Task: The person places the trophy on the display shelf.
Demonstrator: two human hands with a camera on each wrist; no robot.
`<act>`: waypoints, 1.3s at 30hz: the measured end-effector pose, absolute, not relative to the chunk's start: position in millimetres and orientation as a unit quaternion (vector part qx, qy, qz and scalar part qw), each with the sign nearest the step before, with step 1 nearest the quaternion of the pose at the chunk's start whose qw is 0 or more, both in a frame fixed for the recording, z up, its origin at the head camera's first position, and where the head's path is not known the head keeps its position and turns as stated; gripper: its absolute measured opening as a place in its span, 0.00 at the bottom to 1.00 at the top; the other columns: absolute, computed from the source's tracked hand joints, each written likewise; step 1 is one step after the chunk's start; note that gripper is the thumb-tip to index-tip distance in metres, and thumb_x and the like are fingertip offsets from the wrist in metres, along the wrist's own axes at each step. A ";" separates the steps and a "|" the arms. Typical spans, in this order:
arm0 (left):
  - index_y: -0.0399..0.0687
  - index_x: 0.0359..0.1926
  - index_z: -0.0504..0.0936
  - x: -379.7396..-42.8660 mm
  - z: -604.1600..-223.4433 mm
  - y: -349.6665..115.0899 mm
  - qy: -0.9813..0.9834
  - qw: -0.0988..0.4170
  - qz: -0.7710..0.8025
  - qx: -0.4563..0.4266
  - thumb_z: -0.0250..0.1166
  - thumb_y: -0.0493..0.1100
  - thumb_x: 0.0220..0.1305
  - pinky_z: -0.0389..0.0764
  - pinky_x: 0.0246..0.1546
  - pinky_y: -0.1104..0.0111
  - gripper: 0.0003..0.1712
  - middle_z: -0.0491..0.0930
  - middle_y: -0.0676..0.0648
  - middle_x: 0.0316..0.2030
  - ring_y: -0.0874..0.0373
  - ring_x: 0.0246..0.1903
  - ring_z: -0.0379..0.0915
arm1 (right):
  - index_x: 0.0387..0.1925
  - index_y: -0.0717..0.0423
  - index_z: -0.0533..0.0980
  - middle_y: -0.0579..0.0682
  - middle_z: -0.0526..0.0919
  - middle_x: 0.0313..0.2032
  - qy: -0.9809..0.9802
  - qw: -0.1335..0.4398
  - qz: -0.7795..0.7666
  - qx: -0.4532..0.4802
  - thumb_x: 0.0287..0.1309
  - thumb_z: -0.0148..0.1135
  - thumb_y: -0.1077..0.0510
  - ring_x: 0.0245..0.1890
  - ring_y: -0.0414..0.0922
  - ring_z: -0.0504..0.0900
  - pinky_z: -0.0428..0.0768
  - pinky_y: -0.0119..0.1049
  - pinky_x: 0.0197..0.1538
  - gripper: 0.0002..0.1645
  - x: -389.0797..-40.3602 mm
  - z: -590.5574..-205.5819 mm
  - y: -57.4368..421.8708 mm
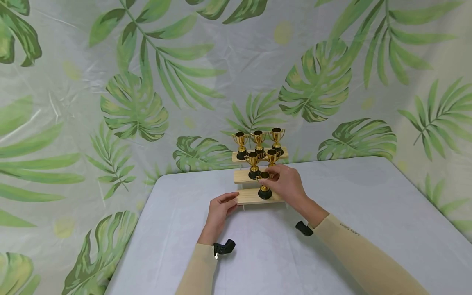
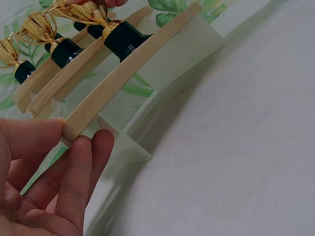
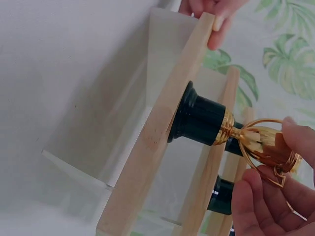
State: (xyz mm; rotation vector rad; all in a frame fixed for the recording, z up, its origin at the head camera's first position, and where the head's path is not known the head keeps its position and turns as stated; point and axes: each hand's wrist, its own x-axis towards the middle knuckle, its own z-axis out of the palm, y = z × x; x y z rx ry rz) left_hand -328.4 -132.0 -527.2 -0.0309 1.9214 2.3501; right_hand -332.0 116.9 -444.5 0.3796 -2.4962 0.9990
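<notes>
A three-step wooden display stand (image 1: 245,197) carries small gold trophy cups on black bases. On its lowest board stands one trophy (image 1: 264,193), and my right hand (image 1: 289,184) pinches its gold cup between thumb and fingers. The right wrist view shows that trophy's black base (image 3: 199,115) against the board. My left hand (image 1: 220,209) pinches the left end of the lowest board (image 2: 93,105) between thumb and fingers. Two trophies (image 1: 253,166) stand on the middle step, the right one partly hidden by my right hand. Three more trophies (image 1: 241,146) line the top step.
The stand has pale, see-through side supports (image 2: 123,147) under its boards. It rests on a table with a white cloth (image 1: 184,229). Behind the table hangs a leaf-patterned sheet (image 1: 206,94), close to the back of the stand.
</notes>
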 end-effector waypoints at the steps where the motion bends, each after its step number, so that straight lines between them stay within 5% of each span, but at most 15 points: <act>1: 0.29 0.56 0.81 -326.3 -523.9 -131.9 0.632 0.054 0.773 -0.010 0.65 0.28 0.64 0.82 0.49 0.64 0.19 0.78 0.30 0.57 0.43 0.52 0.80 | 0.44 0.50 0.87 0.43 0.83 0.33 -0.898 0.212 0.359 0.138 0.49 0.79 0.41 0.30 0.40 0.80 0.80 0.40 0.35 0.24 -331.8 -444.4 116.9; 12: 0.26 0.56 0.80 -321.7 -516.7 -130.7 0.626 0.054 0.778 -0.008 0.65 0.26 0.64 0.82 0.50 0.60 0.19 0.77 0.28 0.57 0.42 0.51 0.81 | 0.43 0.49 0.86 0.41 0.82 0.31 -0.893 0.235 0.352 0.153 0.50 0.79 0.43 0.28 0.38 0.79 0.79 0.40 0.34 0.22 -328.4 -445.4 117.2; 23: 0.33 0.55 0.83 -330.5 -530.7 -130.0 0.626 0.040 0.779 -0.020 0.67 0.29 0.63 0.83 0.48 0.64 0.19 0.80 0.36 0.56 0.49 0.47 0.83 | 0.43 0.51 0.87 0.41 0.80 0.29 -0.897 0.262 0.312 0.172 0.48 0.80 0.43 0.26 0.37 0.77 0.77 0.38 0.30 0.23 -331.1 -446.5 116.8; 39: 0.26 0.55 0.81 -311.9 -497.6 -130.4 0.654 0.049 0.755 0.014 0.64 0.26 0.64 0.79 0.54 0.54 0.18 0.77 0.26 0.56 0.37 0.53 0.79 | 0.53 0.56 0.83 0.48 0.78 0.33 -0.898 0.282 0.299 0.155 0.46 0.80 0.39 0.31 0.44 0.78 0.78 0.41 0.31 0.36 -321.3 -446.1 122.4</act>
